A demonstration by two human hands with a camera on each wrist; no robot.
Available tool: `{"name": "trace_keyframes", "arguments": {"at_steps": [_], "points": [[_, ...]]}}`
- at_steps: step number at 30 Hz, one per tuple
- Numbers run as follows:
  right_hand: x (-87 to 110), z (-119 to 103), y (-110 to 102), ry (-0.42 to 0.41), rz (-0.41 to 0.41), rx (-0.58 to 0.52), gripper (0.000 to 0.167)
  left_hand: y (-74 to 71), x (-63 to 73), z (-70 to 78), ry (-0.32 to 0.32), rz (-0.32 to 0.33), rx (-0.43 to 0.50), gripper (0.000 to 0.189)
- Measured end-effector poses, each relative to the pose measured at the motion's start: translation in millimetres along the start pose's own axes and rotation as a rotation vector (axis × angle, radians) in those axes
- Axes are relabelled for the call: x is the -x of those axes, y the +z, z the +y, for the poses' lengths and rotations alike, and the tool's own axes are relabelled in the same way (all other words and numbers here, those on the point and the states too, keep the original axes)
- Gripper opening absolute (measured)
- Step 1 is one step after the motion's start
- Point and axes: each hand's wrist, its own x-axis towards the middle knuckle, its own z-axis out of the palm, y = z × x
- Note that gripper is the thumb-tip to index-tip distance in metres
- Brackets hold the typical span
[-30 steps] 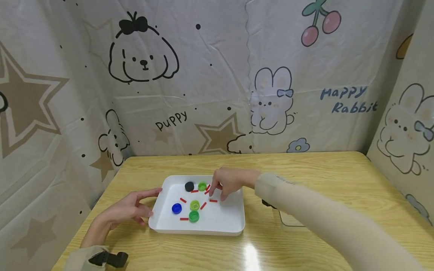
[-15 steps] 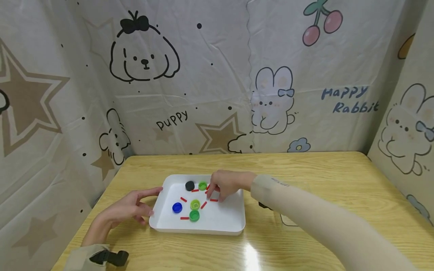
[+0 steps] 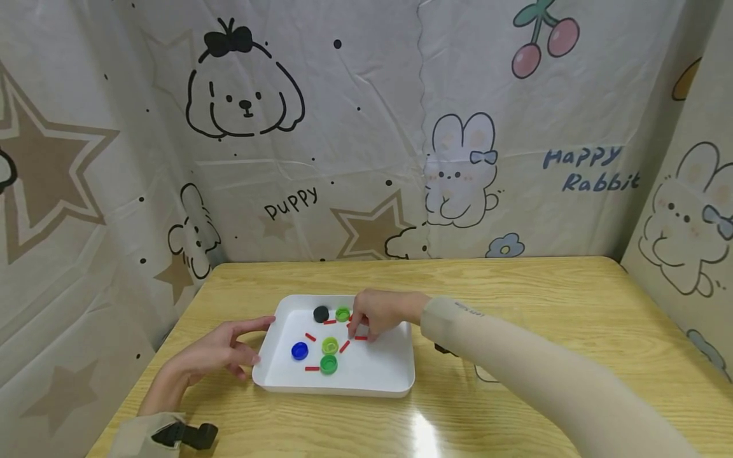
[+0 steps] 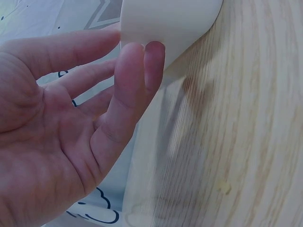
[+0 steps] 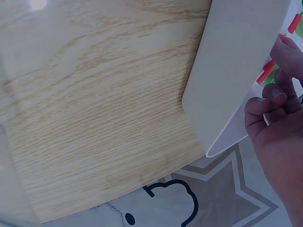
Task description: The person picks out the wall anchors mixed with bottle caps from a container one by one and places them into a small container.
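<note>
A white tray (image 3: 372,375) on the wooden table holds several round plastic caps and short red sticks. My left hand (image 3: 214,350) touches the tray's left wall with its fingertips; the left wrist view shows the fingers (image 4: 130,80) lightly bent and holding nothing. My right hand (image 3: 380,315) is inside the tray at the back right, index finger pointing down. A red stick (image 3: 361,338) shows between index fingertip and thumb, which are apart. Other red sticks (image 5: 266,72) lie close by in the right wrist view. Near them sit a black cap (image 3: 321,314) and a green cap (image 3: 342,314).
A blue cap (image 3: 300,351), a yellow-green cap (image 3: 329,346) and a darker green cap (image 3: 328,364) lie in the tray's left half. A clear container (image 3: 487,374) stands right of the tray, partly hidden by the right forearm. A printed curtain (image 3: 366,152) hangs behind the table.
My right hand has shifted slightly left and toward the front inside the tray. My left hand stays at the tray's left wall. The caps and sticks in view look unmoved.
</note>
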Motion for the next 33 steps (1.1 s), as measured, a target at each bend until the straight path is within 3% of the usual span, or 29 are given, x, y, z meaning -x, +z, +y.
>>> {"name": "trace_keyframes", "arguments": {"at_steps": [21,33], "points": [[7.4,1.5,0.0,0.042,0.023,0.018,0.032,0.1,1.8,-0.1,0.015,-0.01,-0.003,0.084],[8.3,-0.3,0.8,0.012,0.01,-0.002,0.033,-1.2,0.9,-2.2,0.019,-0.015,0.0,0.084]]}}
